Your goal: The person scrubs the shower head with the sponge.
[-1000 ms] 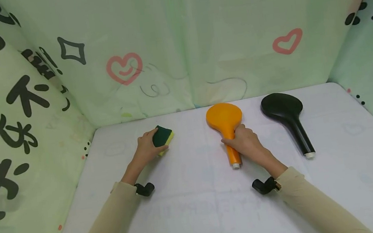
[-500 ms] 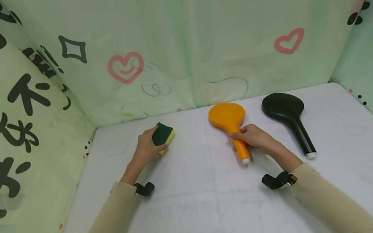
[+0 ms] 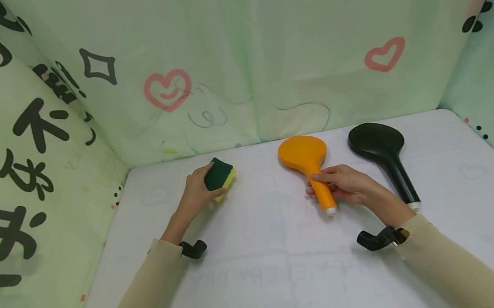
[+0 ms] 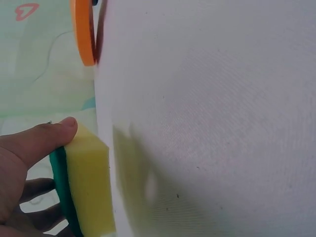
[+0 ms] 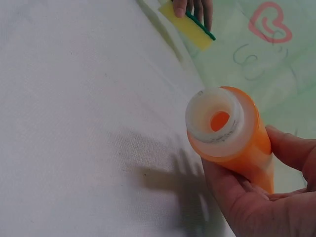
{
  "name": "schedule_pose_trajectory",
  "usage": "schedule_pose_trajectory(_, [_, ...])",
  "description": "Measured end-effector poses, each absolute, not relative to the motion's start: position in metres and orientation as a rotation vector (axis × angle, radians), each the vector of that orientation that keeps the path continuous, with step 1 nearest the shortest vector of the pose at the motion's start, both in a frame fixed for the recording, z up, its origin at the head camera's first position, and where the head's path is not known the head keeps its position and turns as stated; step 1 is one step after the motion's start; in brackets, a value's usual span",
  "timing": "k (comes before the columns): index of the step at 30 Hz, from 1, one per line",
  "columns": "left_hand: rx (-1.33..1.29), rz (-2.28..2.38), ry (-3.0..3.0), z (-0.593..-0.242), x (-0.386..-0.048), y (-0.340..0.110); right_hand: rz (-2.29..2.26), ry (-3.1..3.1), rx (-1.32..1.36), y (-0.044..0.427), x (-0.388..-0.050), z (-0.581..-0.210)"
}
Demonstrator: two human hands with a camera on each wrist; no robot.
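My left hand point(image 3: 196, 190) pinches a sponge point(image 3: 219, 174) with a green scouring side and a yellow foam side. In the left wrist view the thumb presses the edge of the sponge point(image 4: 91, 190), which casts a shadow on the white cloth. My right hand point(image 3: 350, 184) grips the handle of an orange shower head point(image 3: 303, 153), thumb on top and fingers beneath. From the right wrist, the white hollow end of this shower head point(image 5: 252, 148) faces the camera. Its handle is raised off the table; whether the round head touches the cloth I cannot tell.
A black shower head point(image 3: 376, 141) lies to the right of my right hand, its white-tipped handle partly behind my wrist. The table point(image 3: 260, 283) has a white cloth. Green printed curtains point(image 3: 219, 66) stand behind it and at both sides.
My right hand has shifted right and turned under the handle, swinging the handle end of the orange shower head to the right and up. The left hand with the sponge has moved slightly up and right.
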State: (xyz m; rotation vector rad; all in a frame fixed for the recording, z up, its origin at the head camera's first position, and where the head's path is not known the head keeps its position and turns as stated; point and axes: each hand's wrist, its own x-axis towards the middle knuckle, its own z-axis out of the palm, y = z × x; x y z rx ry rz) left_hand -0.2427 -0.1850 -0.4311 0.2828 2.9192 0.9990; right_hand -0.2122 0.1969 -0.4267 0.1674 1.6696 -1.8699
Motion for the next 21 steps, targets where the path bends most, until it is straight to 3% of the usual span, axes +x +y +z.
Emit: schedule_pose_trajectory(21, [0.409,1.118,2.967,-0.410,-0.234,-0.176,-1.932,1.872,-0.100,0.208,-0.204,-0.420])
